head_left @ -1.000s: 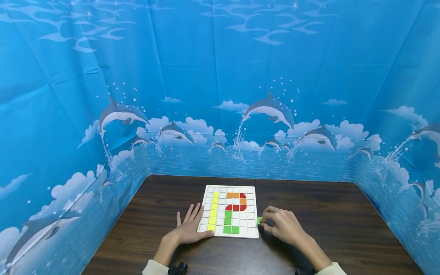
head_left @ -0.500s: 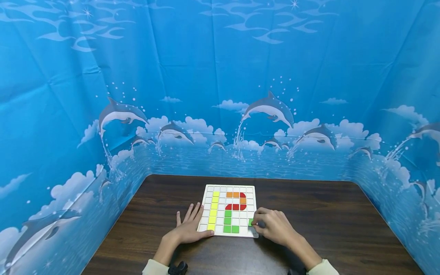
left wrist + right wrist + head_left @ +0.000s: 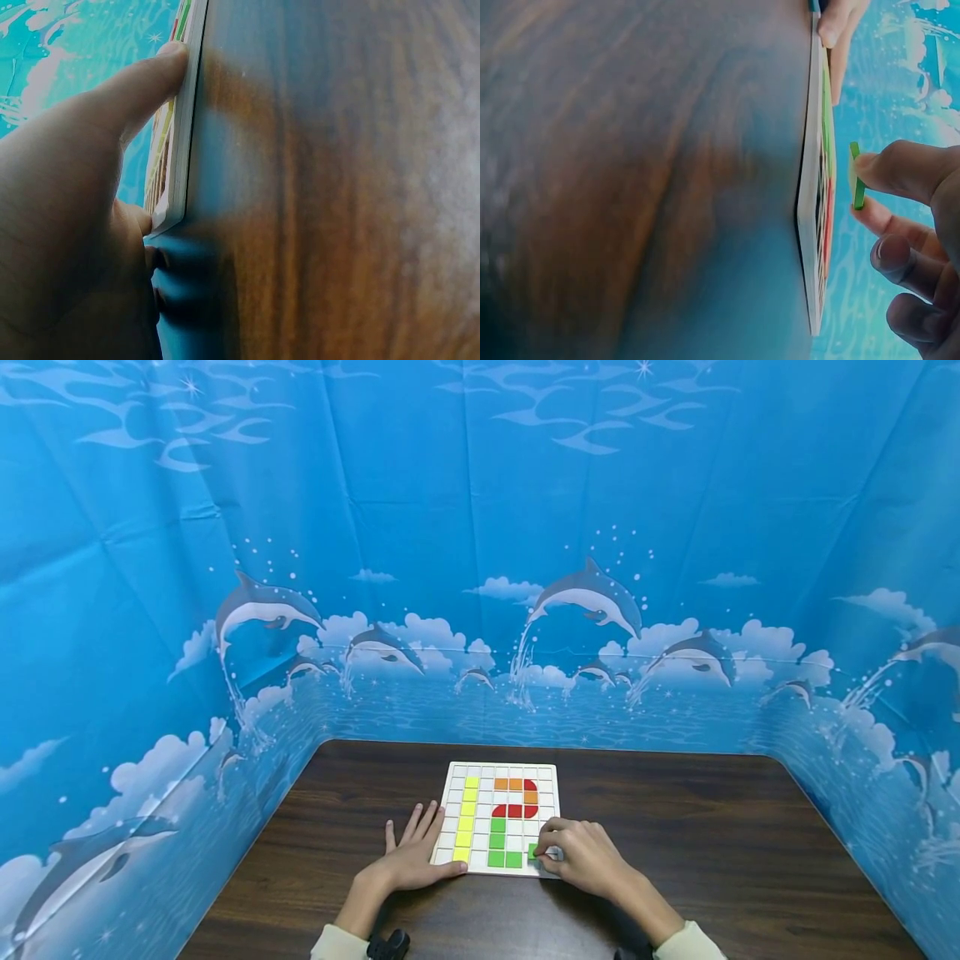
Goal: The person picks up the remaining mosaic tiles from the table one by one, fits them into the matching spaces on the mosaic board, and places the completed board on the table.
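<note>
A white grid board lies flat on the table. It bears a yellow column, orange tiles, red round-cornered tiles and an L of green tiles. With fingers spread, my left hand rests against the board's left side, and the thumb lies over its near edge. My right hand pinches a square green tile between thumb and fingertips over the board's near right part. Seen from the right wrist, that tile is held on edge, apart from the board.
The dark wooden table extends on both sides of the board. A blue curtain printed with dolphins stands along the table's far edge and sides. Dark wrist straps show below both hands.
From beyond the board's right edge, my right hand has carried the green tile leftward over the board, closer to the green L. My left hand has stayed in place.
</note>
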Tool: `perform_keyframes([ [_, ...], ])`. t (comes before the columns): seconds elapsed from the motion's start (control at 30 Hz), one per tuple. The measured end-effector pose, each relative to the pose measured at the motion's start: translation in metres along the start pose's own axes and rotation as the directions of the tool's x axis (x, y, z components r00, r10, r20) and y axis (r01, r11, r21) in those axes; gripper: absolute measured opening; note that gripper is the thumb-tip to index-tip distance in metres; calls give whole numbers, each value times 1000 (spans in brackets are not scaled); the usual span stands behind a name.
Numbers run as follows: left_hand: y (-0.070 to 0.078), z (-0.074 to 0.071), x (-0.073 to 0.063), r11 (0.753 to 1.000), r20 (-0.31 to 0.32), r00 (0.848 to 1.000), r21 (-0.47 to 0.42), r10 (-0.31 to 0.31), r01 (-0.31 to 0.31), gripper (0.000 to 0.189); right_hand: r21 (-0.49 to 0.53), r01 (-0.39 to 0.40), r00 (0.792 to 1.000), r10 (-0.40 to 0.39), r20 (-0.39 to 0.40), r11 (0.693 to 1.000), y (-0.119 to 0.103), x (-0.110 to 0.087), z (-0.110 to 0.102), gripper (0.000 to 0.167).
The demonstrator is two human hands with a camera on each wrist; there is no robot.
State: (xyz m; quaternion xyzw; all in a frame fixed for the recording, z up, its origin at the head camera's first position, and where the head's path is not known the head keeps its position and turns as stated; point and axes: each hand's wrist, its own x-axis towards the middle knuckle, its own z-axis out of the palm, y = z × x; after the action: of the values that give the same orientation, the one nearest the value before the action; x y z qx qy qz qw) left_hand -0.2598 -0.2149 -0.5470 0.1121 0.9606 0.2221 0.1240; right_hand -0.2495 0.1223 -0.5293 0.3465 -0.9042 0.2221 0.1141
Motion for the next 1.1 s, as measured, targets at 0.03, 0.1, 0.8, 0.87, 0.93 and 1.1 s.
perform_keyframes([
  [0.03, 1, -1, -1, 1000, 1, 1000, -6, 1, -1, 120, 2, -2, 1000, 2, 7, 1000, -1, 1, 1, 11],
  [0.1, 3, -2, -2, 1000, 3, 1000, 3, -5, 5, 119, 1, -4, 1000, 4, 21, 1000, -2, 1, 2, 11],
  [0.8, 1, 0, -1, 1000, -4, 1000, -3, -4, 4, 122, 4, 39, 986, -39, 162, 999, -6, 5, 2, 9],
  [0.87, 1, -1, 0, 1000, -2, 1000, 5, -8, 8, 121, 10, 44, 983, -45, 178, 999, -6, 5, 0, 9],
  [0.93, 1, -2, 0, 1000, 5, 1000, 3, -16, 16, 121, 13, 47, 982, -48, 185, 999, -5, 5, -1, 10],
  [1.1, -5, 4, 4, 1000, -9, 1000, -9, 12, -12, 122, 19, 31, 978, -35, 205, 999, -6, 4, -2, 11],
])
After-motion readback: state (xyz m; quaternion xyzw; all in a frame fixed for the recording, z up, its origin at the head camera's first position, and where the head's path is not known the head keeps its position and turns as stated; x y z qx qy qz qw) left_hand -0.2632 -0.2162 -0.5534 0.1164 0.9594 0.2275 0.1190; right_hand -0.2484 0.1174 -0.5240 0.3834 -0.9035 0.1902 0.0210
